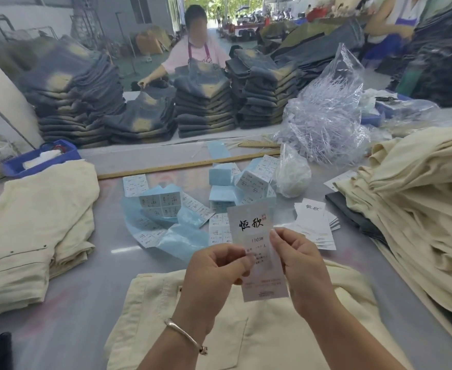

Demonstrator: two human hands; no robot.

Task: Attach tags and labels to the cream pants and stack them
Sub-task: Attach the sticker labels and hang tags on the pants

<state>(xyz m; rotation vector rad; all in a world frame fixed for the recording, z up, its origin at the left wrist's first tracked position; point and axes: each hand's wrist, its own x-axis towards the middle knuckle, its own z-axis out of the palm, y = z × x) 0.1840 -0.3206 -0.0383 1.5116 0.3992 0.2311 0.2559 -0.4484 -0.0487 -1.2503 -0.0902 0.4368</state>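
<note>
Holding a white hang tag (257, 247) upright between both hands, the person works over a folded pair of cream pants (219, 329) lying on the grey table (80, 295) directly below. The left hand (214, 265) has its fingers curled, thumb and forefinger pinching the tag's left edge about halfway down. The right hand (297, 257) pinches the right edge at much the same height, its other fingers loosely bent. The tag carries black brush characters, a small red seal and the number 1103. A silver bangle (184, 336) sits on the left wrist.

To the left lies a stack of folded cream pants (32, 225); to the right, a larger loose heap of cream pants (417, 209). Beyond the hands, more white hang tags (315, 222) are fanned on the table beside scattered label sheets with pale blue backing (166, 209). Farther back are a long wooden ruler (187, 164), a clear bag of plastic tag fasteners (326, 108), a blue tray (43, 156) and stacks of faded dark jeans (203, 102), where another person in a pink top (198, 52) works.
</note>
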